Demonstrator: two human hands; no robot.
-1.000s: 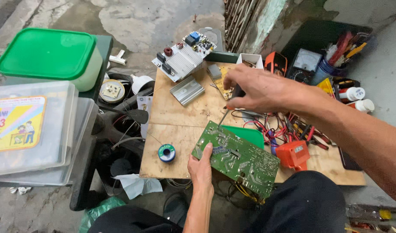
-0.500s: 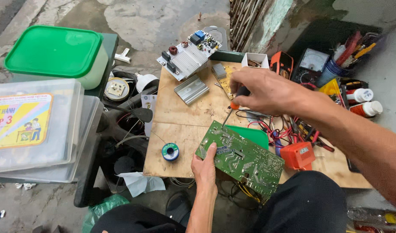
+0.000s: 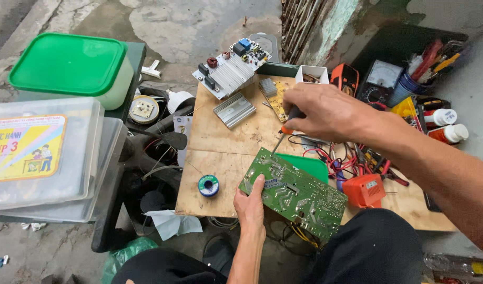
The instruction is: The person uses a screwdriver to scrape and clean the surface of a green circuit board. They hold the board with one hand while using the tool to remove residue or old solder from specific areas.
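Mid-job: left hand (image 3: 250, 202) grips the green circuit board (image 3: 295, 192) solder-side up, right hand (image 3: 319, 111) clenches a screwdriver (image 3: 281, 137), tip just above the board's upper corner, not yet touching it.

A glossy green circuit board (image 3: 296, 193) is being supported over a rough, matt plywood bench (image 3: 220, 142); a ribbed metal heatsink (image 3: 234, 109) is being displayed.

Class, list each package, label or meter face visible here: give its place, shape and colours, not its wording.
Yellow label: on clear box, left; rectangular, with cartoon figures.
Green-lidded tub: top left; rounded square, pale body.
Analogue meter: top right; pale dial face.
Two bottles: right edge; white caps, reddish labels.
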